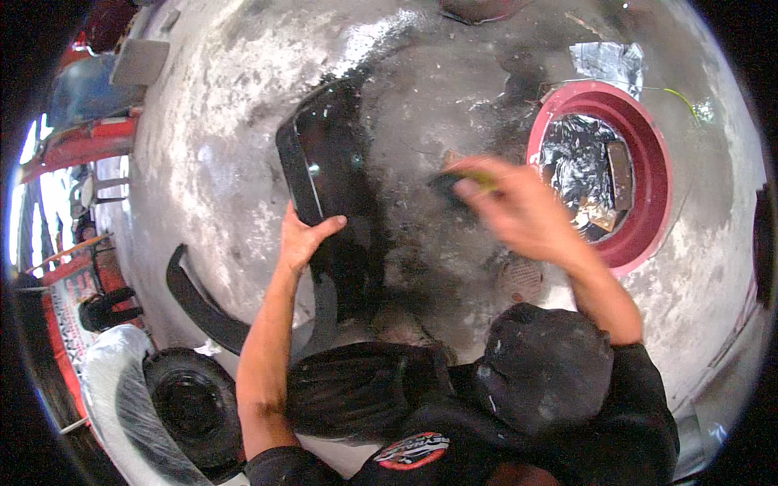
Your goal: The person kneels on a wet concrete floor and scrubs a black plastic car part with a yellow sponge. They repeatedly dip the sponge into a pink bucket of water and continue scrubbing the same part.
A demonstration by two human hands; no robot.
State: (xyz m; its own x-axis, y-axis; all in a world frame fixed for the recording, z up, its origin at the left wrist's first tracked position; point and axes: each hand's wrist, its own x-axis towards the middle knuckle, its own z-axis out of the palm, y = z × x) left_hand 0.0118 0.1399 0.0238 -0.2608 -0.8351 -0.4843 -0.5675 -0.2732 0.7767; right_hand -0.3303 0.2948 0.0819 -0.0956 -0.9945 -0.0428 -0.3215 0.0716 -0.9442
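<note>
Gripping the left edge of a long black panel (pixel 336 150), the left hand (pixel 308 239) in the head view has its thumb spread wide from the fingers — the thumb lies toward the panel's face, while the fingers sit at the outer edge, mostly hidden. The panel lies left of the middle of the scene, on a grey, stained floor (pixel 454 89); its raised left rim bends at the far end, and its dark face looks wet and shiny.

The right hand (pixel 523 211) is blurred, with its fingers closed round a small dark pad (pixel 446 186) that shows some yellow by the fingertips. It is held to the right of the panel, apart from it, and how tightly the fingers press cannot be told.

Just beyond the right hand, farther right, stands a round red basin (pixel 660 166) with shiny liquid inside and 1 brown block (pixel 621 174) against its right inner wall. A crumpled silver sheet (pixel 608 65) lies past the basin's far side, near a thin yellow-green strand (pixel 685 105).

On the near left are 2 more black things — a curved strip (pixel 198 304) on the floor and a tyre (pixel 190 405) beside a whitish, wrinkled cover (pixel 121 389).
</note>
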